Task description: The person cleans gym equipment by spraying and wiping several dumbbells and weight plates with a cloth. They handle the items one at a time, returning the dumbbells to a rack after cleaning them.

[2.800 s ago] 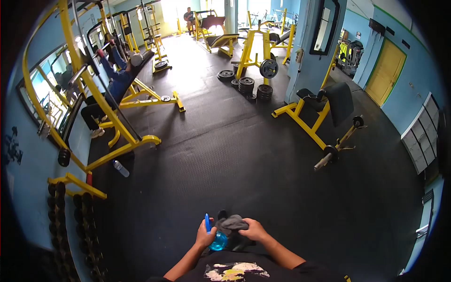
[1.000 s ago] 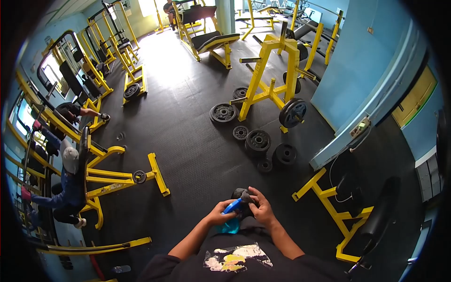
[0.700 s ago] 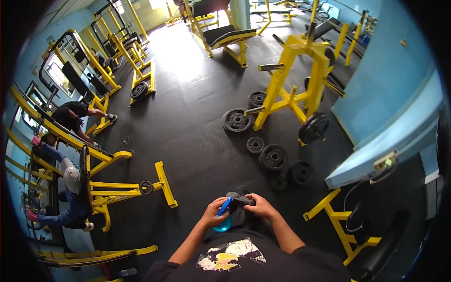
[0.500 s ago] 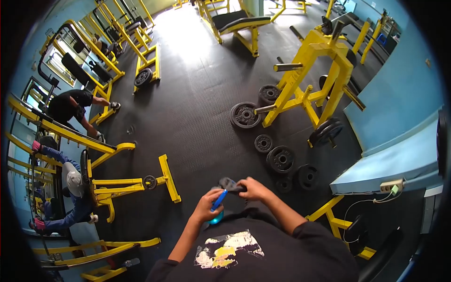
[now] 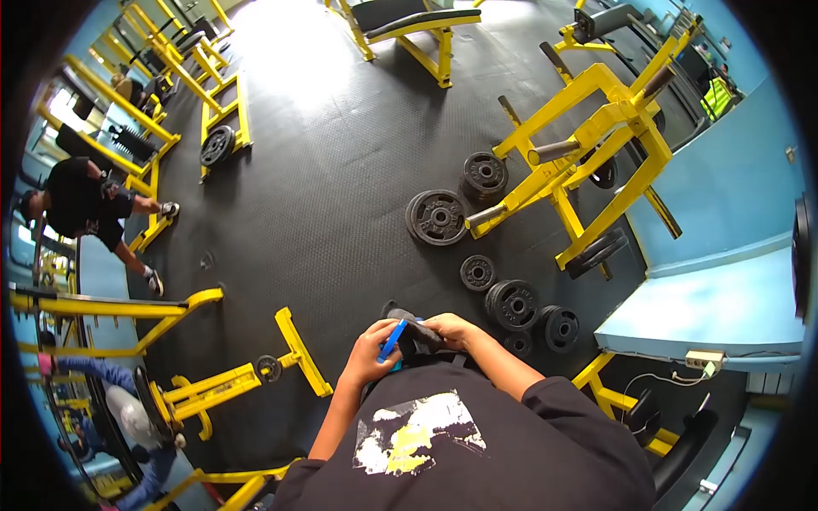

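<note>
My left hand [image 5: 366, 353] is closed around a bright blue, strap-like piece of a bottle-like object [image 5: 392, 339], with a bit of teal showing below the fingers. My right hand [image 5: 452, 330] grips a dark grey cloth [image 5: 416, 329] that bunches up between the two hands. Both hands are close together in front of my waist, just above the black shirt [image 5: 511, 443]. Part of the cloth overlaps the blue piece, and most of the teal part is hidden by my left hand and the shirt.
Weight plates [image 5: 513, 305] lie on the black rubber floor ahead, beside a yellow plate rack [image 5: 588, 128]. A yellow bench machine [image 5: 213, 396] stands at left, where a person in a cap [image 5: 132, 417] lies. Another person [image 5: 81, 200] in black sits further back.
My view has turned and shifted. Both hands have drawn closer together, and the cloth is gathered nearer my body. The person in black at left has straightened up.
</note>
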Demonstrator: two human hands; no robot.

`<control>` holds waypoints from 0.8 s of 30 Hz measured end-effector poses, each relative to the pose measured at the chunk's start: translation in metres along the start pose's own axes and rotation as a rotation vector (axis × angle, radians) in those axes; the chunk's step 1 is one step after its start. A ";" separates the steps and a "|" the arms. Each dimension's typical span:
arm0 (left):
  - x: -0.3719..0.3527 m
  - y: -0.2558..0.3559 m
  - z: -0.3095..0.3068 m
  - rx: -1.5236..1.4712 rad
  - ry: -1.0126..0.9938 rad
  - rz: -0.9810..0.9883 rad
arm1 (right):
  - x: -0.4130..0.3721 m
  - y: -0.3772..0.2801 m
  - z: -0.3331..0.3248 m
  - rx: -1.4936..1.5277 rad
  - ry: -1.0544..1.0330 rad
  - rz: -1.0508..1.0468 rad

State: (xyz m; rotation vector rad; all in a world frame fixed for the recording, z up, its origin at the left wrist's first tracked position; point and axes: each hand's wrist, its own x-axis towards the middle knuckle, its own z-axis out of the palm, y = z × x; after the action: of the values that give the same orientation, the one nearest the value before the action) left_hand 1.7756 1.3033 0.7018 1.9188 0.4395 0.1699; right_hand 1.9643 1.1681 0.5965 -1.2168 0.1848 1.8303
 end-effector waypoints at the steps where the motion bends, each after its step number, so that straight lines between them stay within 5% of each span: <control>1: 0.017 -0.003 -0.017 0.041 -0.023 0.040 | -0.001 -0.013 0.009 0.061 -0.078 -0.038; 9: 0.146 -0.038 -0.111 0.094 -0.351 0.063 | 0.031 -0.122 0.051 -0.331 0.784 -0.929; 13: 0.220 -0.054 -0.133 0.173 -0.515 0.150 | 0.021 -0.190 0.065 -0.620 0.883 -1.240; 21: 0.362 -0.053 -0.158 0.054 -0.550 0.074 | 0.101 -0.294 0.047 -0.454 0.694 -1.087; 24: 0.409 -0.069 -0.171 -0.088 -0.629 -0.168 | 0.095 -0.357 0.037 -0.505 0.763 -1.169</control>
State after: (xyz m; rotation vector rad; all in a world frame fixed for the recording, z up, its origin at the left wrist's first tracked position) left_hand 2.0817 1.6290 0.6680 1.7265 0.1598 -0.5061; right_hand 2.1945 1.4524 0.6585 -1.7796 -0.5137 0.3540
